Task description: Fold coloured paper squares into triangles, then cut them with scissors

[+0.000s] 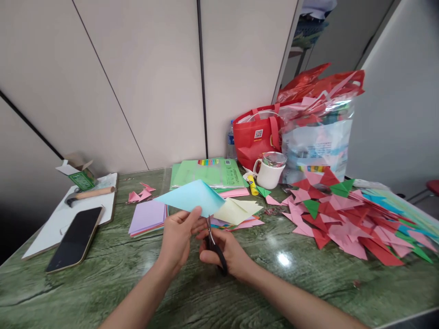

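Note:
My left hand (181,237) grips a light blue sheet of paper (190,197), thumb on top, holding it above the table. The sheet is bent, with a darker blue shade at its right side. In my right hand (229,253) is a pair of scissors (216,249) with black handles, its blades pointing up at the paper's lower edge. Whether the blades have cut into it cannot be made out. Just behind the hands lie a lilac paper stack (147,217) on the left and pale yellow folded paper (238,210) on the right.
A big pile of pink, red and green folded papers (343,219) covers the right side. Behind stand a white mug (270,171), a red bag (255,137), a yellow glue stick (253,185) and green paper packs (209,173). Leftward are a phone (76,238) and a hammer (91,194).

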Motion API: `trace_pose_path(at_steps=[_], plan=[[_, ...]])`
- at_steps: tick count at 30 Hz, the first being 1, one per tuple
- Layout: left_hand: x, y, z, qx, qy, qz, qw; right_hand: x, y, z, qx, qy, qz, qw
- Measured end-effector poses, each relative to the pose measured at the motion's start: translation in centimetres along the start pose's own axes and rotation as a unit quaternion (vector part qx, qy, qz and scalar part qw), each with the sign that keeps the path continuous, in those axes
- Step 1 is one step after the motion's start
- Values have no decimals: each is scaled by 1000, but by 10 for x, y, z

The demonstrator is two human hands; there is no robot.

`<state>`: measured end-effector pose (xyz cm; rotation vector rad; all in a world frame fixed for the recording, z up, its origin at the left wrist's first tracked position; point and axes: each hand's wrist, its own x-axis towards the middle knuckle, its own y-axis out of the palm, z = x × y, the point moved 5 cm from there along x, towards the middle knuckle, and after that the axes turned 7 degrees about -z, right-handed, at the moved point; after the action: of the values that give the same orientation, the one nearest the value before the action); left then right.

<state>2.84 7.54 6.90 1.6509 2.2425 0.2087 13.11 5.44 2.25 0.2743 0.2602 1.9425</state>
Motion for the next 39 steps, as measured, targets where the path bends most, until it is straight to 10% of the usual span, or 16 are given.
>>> trace_pose_path(at_steps=[39], plan=[[-9, 5, -3, 49, 12, 84, 995, -2, -2, 8, -62, -23, -14, 998]])
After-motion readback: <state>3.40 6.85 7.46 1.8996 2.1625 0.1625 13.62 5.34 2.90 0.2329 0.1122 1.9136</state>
